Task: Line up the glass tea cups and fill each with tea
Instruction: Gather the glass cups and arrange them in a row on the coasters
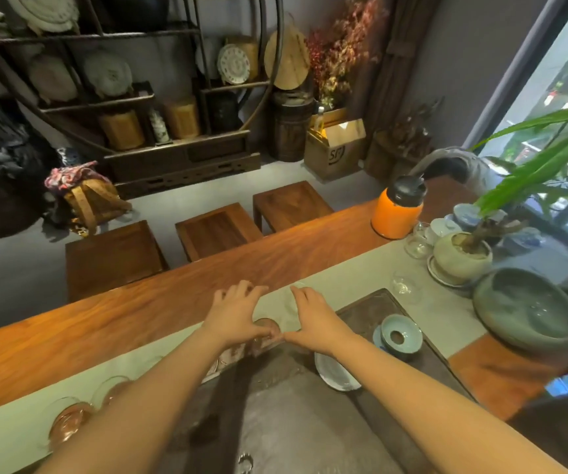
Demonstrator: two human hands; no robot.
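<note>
My left hand [238,309] and my right hand [310,318] lie side by side over the pale green runner [354,268], fingers spread, thumbs nearly meeting. A small glass cup of brown tea [266,326] sits between the thumbs, and my left thumb touches it. An empty clear glass cup [289,302] stands just beyond, against my right fingers. Two more glass cups of tea [70,420] [113,391] stand on the runner at the left, partly behind my left forearm. Another empty glass cup [404,287] stands to the right.
A dark stone tea tray [371,306] holds a pale blue strainer [400,336] and a blue saucer [335,371]. To the right are a green bowl [528,311], a potted plant [460,256], more glassware [417,242] and an orange flask [397,212]. Three wooden stools [214,230] stand beyond the table.
</note>
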